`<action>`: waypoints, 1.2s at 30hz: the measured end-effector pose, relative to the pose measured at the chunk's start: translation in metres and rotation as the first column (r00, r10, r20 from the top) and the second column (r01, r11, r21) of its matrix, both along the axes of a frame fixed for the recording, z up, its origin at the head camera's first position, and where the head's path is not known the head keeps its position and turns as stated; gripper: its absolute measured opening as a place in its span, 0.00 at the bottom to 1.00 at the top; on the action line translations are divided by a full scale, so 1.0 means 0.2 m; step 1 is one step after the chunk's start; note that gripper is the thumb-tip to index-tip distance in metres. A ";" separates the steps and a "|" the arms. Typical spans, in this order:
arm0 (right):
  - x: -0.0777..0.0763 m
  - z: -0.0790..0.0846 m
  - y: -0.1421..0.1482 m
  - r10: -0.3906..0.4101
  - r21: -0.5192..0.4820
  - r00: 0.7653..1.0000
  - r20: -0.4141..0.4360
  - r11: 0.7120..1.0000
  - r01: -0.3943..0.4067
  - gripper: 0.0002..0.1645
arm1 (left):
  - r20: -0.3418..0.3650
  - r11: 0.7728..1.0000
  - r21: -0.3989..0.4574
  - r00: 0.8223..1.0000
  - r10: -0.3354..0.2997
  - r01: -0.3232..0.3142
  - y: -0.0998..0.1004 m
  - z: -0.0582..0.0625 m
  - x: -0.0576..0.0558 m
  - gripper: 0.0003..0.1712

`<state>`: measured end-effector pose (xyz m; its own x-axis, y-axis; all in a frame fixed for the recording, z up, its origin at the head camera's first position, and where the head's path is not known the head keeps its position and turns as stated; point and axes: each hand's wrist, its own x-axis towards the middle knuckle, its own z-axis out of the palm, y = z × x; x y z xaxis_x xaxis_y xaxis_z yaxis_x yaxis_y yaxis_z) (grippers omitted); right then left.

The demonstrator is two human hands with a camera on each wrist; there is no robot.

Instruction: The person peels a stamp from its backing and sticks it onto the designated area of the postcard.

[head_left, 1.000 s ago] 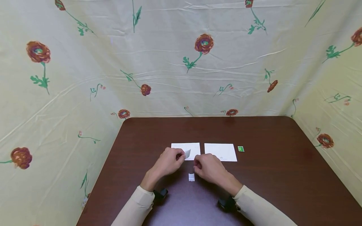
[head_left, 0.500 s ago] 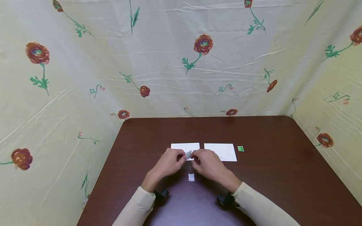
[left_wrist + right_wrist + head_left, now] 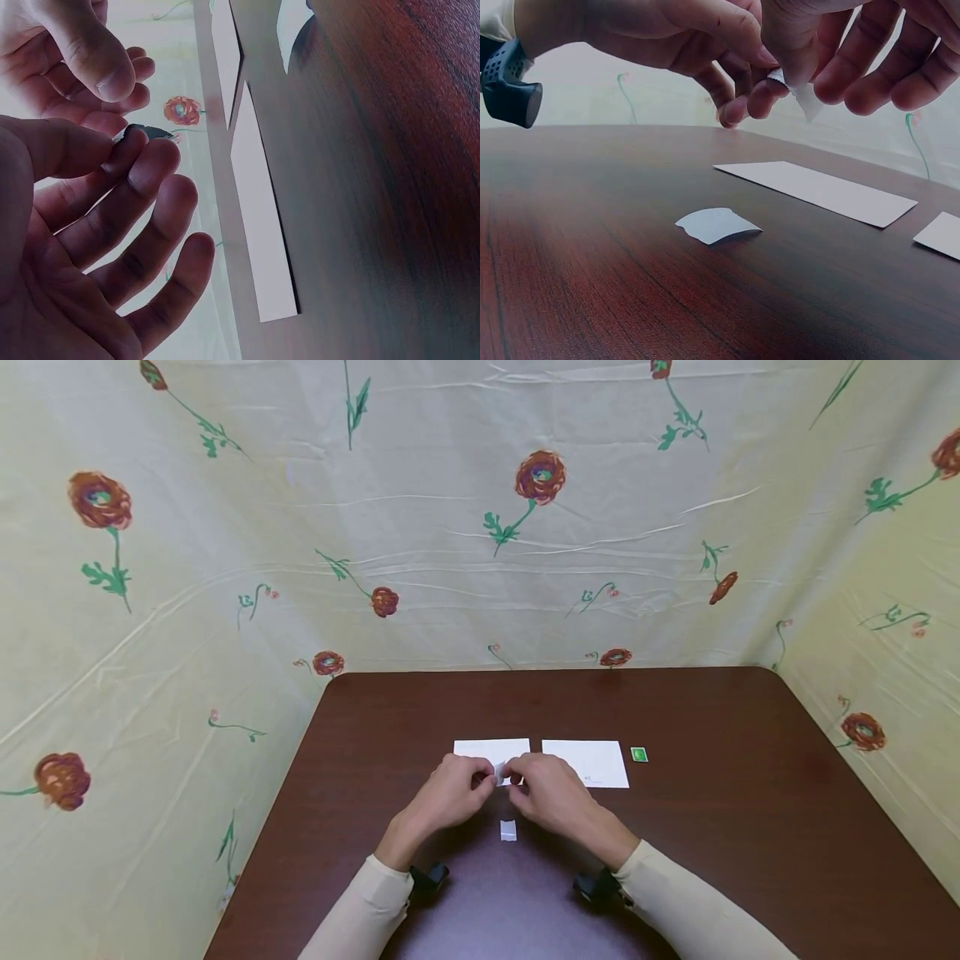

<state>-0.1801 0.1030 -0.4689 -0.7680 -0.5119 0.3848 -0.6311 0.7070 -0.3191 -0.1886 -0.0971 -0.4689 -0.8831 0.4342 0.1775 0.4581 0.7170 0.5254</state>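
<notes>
My left hand pinches a small stamp between thumb and forefinger, its pale side and toothed edge showing in the right wrist view. The right hand meets it from the other side, thumb and forefinger at the stamp and partly covering it. Both hands are raised over the near edge of the left white envelope. Below them a small curled scrap of whitish paper lies on the table.
A second white envelope lies right of the first, with faint marks near its lower edge. Beyond it is a green stamp with a white border. The dark brown table backs onto a flowered curtain.
The right hand has moved up and left, from beside the stamp to meeting it. The left hand has barely shifted and keeps its pinch. Scrap and envelopes have not moved.
</notes>
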 end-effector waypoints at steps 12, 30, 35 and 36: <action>0.00 -0.01 0.01 0.017 0.000 1.000 -0.013 1.000 -0.017 0.08 | -0.019 0.999 -0.005 0.998 -0.053 0.053 0.00 0.00 0.00 0.08; 0.00 -0.01 0.00 -0.003 -0.006 1.000 -0.012 1.000 0.003 0.07 | -0.002 0.999 0.039 1.000 -0.031 0.031 0.01 0.01 0.00 0.07; 0.01 0.00 0.00 -0.009 -0.007 1.000 0.007 1.000 0.009 0.07 | -0.027 0.999 0.038 1.000 0.011 -0.010 0.00 0.00 0.01 0.06; 0.01 0.00 0.00 -0.010 -0.005 1.000 0.008 1.000 0.011 0.07 | -0.032 0.999 0.040 0.999 0.019 -0.017 0.00 0.00 0.01 0.06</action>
<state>-0.1784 0.1033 -0.4691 -0.7765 -0.5017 0.3814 -0.6210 0.7118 -0.3280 -0.1874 -0.0965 -0.4697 -0.8843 0.4102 0.2231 0.4626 0.7042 0.5385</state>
